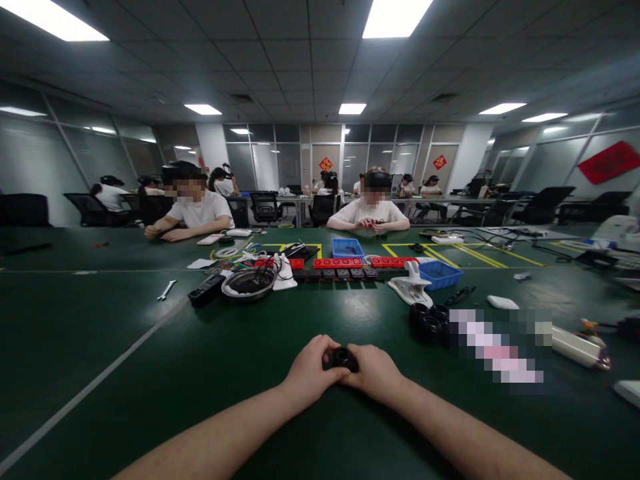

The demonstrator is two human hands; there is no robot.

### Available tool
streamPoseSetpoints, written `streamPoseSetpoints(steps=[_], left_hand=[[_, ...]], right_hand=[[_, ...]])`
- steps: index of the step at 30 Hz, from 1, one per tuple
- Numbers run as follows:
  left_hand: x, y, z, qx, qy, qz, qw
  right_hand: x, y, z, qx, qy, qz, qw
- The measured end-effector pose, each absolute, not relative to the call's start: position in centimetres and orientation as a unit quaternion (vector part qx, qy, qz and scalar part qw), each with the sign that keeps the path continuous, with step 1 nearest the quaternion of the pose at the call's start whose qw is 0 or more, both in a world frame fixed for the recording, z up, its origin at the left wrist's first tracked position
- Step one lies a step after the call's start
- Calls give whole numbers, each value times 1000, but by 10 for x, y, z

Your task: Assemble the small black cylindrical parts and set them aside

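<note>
Between my two hands is a small black round part [342, 357] with a ring-shaped top, low over the green table [240, 427]. My left hand [311, 371] is closed on its left side, thumb toward the front. From the right, my right hand [374, 371] grips the same part, and the two thumbs nearly meet before it. The fingers behind the part are mostly hidden. Several similar black round parts [429, 323] lie in a cluster to the right, beyond my right hand.
Ahead are a metal bowl [249, 285], white clamp-like stands [412, 287], red socket strips [337, 263] and blue trays [440, 273]. A wrench [167, 290] lies left, a pale cylinder [575, 347] right. Two people [193, 210] sit across the table.
</note>
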State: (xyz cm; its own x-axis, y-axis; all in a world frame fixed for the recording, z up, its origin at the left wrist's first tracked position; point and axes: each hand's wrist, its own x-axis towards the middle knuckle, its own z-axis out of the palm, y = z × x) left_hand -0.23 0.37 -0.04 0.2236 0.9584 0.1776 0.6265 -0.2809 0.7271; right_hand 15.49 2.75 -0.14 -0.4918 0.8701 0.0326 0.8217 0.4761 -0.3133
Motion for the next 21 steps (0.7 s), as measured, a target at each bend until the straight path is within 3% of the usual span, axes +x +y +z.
streamPoseSetpoints(steps=[5, 14, 21], left_hand=[[-7, 8, -1, 761, 494, 326, 266], [-10, 9, 1, 781, 453, 323, 284], [-7, 6, 0, 765, 482, 324, 278]], right_hand=[[157, 30, 3, -500, -853, 128, 81], [175, 43, 8, -373, -869, 309, 98], [167, 35, 10, -456, -849, 249, 94]])
